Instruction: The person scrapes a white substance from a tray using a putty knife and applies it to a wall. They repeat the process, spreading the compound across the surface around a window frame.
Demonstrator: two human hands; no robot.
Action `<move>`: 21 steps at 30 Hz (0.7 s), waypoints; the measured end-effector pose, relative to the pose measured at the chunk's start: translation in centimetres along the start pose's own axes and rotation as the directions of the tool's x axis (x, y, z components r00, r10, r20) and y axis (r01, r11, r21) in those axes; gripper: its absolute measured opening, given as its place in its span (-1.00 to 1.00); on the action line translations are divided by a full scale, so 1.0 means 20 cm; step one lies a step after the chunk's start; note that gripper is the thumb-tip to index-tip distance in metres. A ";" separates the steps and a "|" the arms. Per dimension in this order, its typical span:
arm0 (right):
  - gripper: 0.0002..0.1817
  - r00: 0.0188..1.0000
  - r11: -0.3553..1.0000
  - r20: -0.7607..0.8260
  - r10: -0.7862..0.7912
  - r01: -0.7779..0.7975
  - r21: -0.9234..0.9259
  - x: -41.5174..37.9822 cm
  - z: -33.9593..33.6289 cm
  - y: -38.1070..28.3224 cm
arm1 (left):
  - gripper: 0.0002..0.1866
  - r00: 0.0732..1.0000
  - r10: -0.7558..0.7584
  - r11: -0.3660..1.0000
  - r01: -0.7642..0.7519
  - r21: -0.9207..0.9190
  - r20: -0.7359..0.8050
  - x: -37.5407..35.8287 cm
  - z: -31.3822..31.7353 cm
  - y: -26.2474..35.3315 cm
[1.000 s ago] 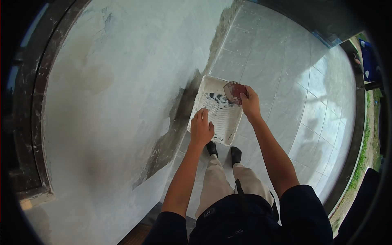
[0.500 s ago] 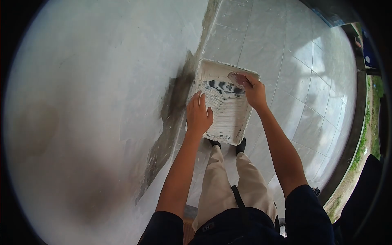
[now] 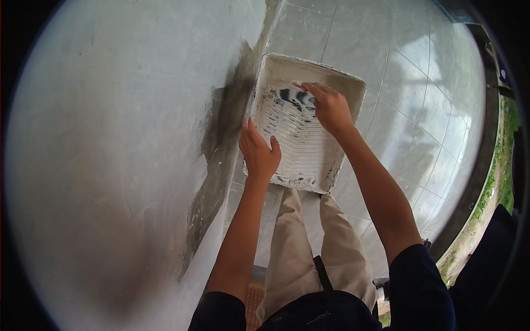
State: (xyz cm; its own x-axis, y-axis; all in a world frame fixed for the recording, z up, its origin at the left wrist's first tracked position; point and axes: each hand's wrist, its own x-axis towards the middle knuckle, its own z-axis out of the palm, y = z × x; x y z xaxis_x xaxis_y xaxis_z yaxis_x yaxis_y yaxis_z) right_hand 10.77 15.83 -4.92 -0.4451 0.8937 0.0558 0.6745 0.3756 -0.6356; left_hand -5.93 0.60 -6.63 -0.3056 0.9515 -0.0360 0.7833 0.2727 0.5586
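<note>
A rectangular paint tray (image 3: 306,151) with a ribbed slope is smeared with whitish paint, and dark patches show through near its far end. My left hand (image 3: 260,151) lies along the tray's left rim, fingers extended and thumb apart. Over the tray's far right part, my right hand (image 3: 331,109) has its fingers closed around a small, thin scraper (image 3: 298,85), seen nearly edge-on. The scraper is just above or touching the paint beyond the dark patches; the exact contact cannot be made out.
A pale wall (image 3: 127,138) with a rough, dark unpainted strip (image 3: 221,121) along its base rises at the left. Grey floor tiles (image 3: 386,127) stretch to the right, ending at a dark ledge (image 3: 476,182). My legs are below the tray.
The tray appears larger and higher in view. My right hand has moved left over it, and the scraper has turned from face-on to nearly edge-on. My left hand remains by the left rim.
</note>
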 end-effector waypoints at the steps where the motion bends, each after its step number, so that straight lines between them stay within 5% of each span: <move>1: -0.53 1.000 1.000 0.003 0.002 -0.002 0.001 -0.01 0.03 0.01 | -0.20 0.999 -0.038 0.999 0.038 -0.002 0.010 -0.01 0.00 0.00; 3: -0.49 0.987 0.976 -0.038 -0.154 0.147 -0.159 -0.03 0.09 0.03 | -0.20 0.999 -0.043 0.999 0.043 -0.003 0.019 -0.03 0.01 0.00; 6: -0.46 0.983 0.967 -0.051 -0.177 0.164 -0.196 -0.05 0.13 0.04 | -0.21 0.998 -0.053 0.999 0.053 -0.008 0.024 -0.04 0.01 0.00; 21: -0.52 0.992 0.977 0.045 -0.121 0.127 -0.172 -0.09 0.22 0.04 | -0.21 0.998 -0.063 0.998 0.063 0.007 -0.027 -0.04 0.05 0.01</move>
State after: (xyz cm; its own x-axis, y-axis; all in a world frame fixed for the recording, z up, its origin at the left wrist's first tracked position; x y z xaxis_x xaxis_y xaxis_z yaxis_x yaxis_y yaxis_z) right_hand 9.58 13.58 -8.93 -0.5497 0.8296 0.0976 0.7038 0.5229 -0.4809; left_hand -5.00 -0.03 -7.28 -0.3689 0.9282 -0.0483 0.7661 0.3331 0.5497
